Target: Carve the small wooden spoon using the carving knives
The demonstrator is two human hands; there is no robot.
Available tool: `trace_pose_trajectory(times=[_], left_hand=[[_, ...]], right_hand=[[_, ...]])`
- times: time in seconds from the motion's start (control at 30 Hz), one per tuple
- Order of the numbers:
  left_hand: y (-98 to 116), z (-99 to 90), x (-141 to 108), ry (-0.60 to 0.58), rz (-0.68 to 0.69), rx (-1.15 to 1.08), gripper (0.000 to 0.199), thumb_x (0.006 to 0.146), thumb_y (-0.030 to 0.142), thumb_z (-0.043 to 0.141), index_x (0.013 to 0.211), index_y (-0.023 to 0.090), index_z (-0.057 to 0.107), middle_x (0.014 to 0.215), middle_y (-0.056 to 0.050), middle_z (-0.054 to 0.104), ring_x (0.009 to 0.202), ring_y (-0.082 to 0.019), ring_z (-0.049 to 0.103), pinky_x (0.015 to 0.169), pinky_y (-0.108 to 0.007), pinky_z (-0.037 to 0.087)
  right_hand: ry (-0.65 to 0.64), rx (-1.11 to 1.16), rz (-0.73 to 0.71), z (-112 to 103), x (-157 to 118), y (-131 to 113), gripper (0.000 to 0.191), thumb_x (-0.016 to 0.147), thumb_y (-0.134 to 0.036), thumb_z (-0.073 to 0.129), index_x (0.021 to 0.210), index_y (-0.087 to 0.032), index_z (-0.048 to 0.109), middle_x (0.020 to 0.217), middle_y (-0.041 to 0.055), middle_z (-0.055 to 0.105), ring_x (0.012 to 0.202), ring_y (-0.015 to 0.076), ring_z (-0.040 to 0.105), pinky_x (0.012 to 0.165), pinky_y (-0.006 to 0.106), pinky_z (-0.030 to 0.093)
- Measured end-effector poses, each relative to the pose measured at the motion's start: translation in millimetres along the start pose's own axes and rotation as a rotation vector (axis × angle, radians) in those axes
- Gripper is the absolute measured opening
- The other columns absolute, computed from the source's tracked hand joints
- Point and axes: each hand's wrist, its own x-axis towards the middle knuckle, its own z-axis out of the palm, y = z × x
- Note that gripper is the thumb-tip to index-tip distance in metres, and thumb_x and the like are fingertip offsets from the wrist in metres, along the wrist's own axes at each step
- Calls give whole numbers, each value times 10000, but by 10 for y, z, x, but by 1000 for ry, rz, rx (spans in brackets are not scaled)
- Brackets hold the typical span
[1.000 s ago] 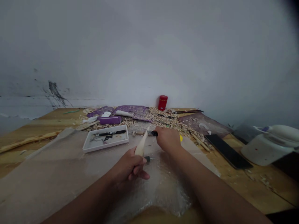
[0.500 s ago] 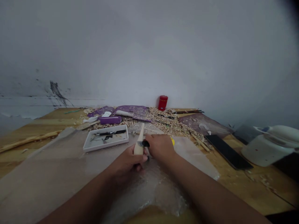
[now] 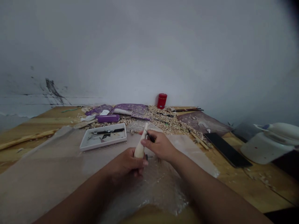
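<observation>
A pale carved wooden piece [image 3: 139, 150], thick below and narrowing to a thin top, stands tilted slightly right above the plastic sheet. My left hand [image 3: 130, 162] is closed round its thick lower end. A dark-handled tool [image 3: 151, 137] is in my right hand [image 3: 160, 144], whose fingers are closed beside the narrow upper part of the wood. The tool's blade is mostly hidden by the wood and fingers. A small dark object [image 3: 146, 157] shows next to my left fingertips; what it is cannot be made out.
A white tray [image 3: 103, 145] with dark tools lies left of my hands. Wood shavings [image 3: 167, 122], purple cloth or plastic [image 3: 133, 109] and a red can [image 3: 162, 101] are at the back. At the right are a black phone [image 3: 227, 150] and a white container [image 3: 261, 147].
My right hand has turned and shifted slightly right, its fingers now beside the narrow part. The tool has come off the thick part. The wood tilts a little more to the right.
</observation>
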Motion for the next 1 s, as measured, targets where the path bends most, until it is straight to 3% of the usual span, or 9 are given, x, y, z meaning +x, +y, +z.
trace_pose_trajectory(times=[0.1, 0.23, 0.3, 0.43, 0.6, 0.8, 1.0], left_hand=[[-10, 23, 25, 1, 27, 119, 189, 643, 271, 579, 680, 137, 450, 476, 29, 507, 395, -70, 467, 379, -172, 347], [-33, 67, 61, 275, 207, 275, 265, 621, 212, 575, 838, 163, 432, 502, 77, 471, 375, -64, 449, 360, -175, 361], [-23, 86, 59, 339, 213, 297, 257, 627, 202, 558, 845, 171, 426, 523, 80, 464, 364, -63, 450, 337, -174, 357], [29, 85, 24, 293, 149, 150, 176, 647, 202, 535, 728, 181, 380, 449, 101, 401, 295, -48, 385, 318, -187, 363], [73, 49, 0, 246, 167, 12, 183, 652, 193, 545, 721, 180, 376, 399, 127, 345, 267, -20, 294, 349, -203, 394], [75, 14, 7, 280, 164, 74, 305, 620, 210, 583, 855, 159, 396, 524, 89, 442, 297, -22, 347, 323, -194, 388], [65, 43, 4, 385, 78, 268, 217, 647, 197, 506, 843, 162, 418, 537, 61, 451, 295, -60, 408, 271, -189, 343]], right_hand=[[15, 71, 73, 42, -14, -25, 237, 741, -370, 514, 811, -146, 550, 666, -25, 520, 595, 87, 463, 545, 188, 367], [57, -104, 100, 97, -32, -40, 268, 738, -418, 507, 679, -156, 499, 576, -44, 461, 527, 75, 406, 481, 182, 307], [70, -253, 74, 103, -38, -55, 292, 767, -443, 461, 693, -164, 506, 592, -37, 489, 544, 81, 426, 495, 187, 298], [71, -627, 41, 54, -35, -81, 263, 817, -405, 386, 850, -191, 534, 755, 3, 585, 668, 117, 510, 565, 206, 306], [-70, -1065, 40, 48, -13, -78, 163, 761, -285, 434, 843, -197, 544, 816, 44, 611, 722, 170, 544, 619, 251, 323], [-197, -1095, 21, 148, -39, -122, 187, 745, -335, 451, 829, -197, 546, 777, 42, 616, 691, 182, 555, 609, 268, 349], [-223, -1136, 67, 144, -33, -138, 189, 757, -327, 436, 849, -215, 558, 805, 45, 622, 715, 188, 564, 623, 281, 359]])
